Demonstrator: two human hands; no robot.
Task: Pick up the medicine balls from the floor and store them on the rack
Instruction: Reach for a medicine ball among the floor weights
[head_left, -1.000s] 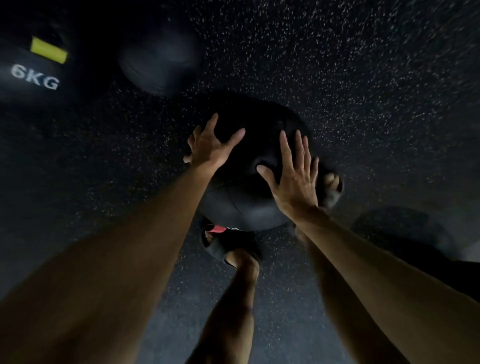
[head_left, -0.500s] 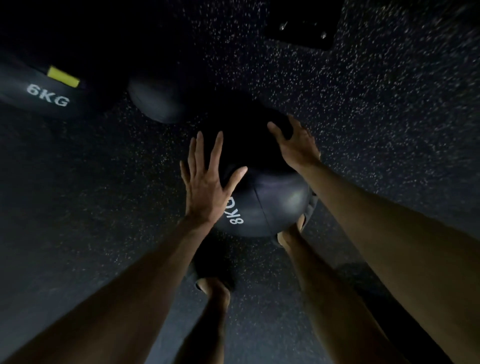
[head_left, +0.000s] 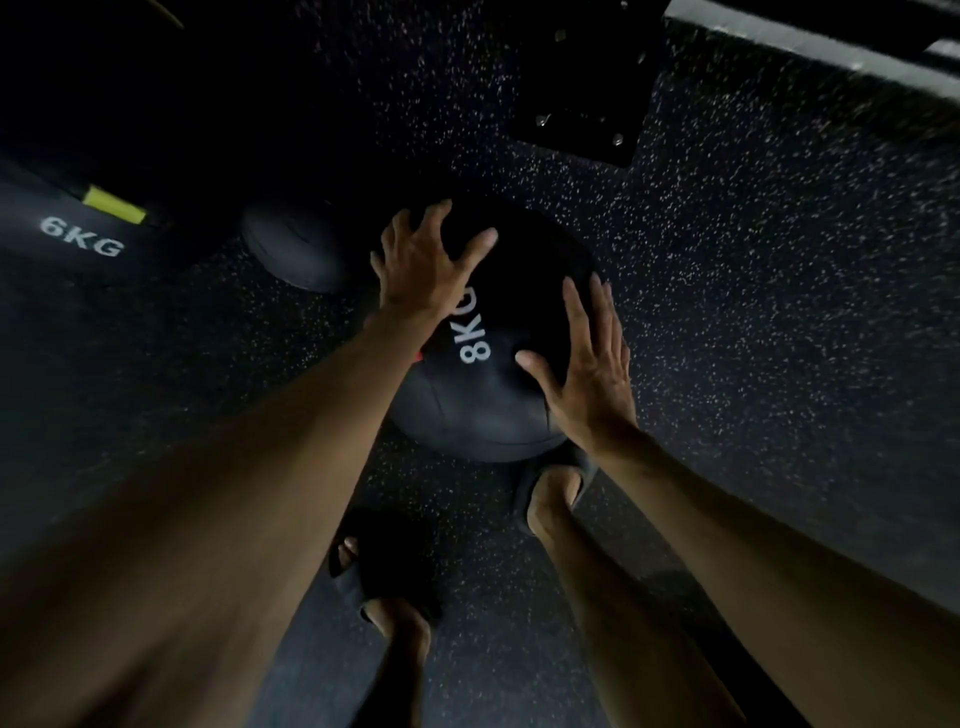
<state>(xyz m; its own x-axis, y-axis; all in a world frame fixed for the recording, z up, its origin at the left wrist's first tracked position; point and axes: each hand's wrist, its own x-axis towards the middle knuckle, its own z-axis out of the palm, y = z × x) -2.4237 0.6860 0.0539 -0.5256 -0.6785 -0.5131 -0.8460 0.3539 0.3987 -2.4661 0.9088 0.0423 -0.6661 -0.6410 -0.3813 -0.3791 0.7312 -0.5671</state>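
Head view: left hand (head_left: 426, 260) and right hand (head_left: 589, 369), fingers splayed, press the 8KG ball (head_left: 467, 415); 6KG ball (head_left: 67, 249) also waits, neither racked yet.

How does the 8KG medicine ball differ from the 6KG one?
The 8KG ball is centre frame with the left hand and right hand spread on it; the 6KG ball sits untouched at the left edge, partly cut off. The 6KG ball bears a yellow patch; the 8KG ball shows a red sliver. Both are dark with white lettering.
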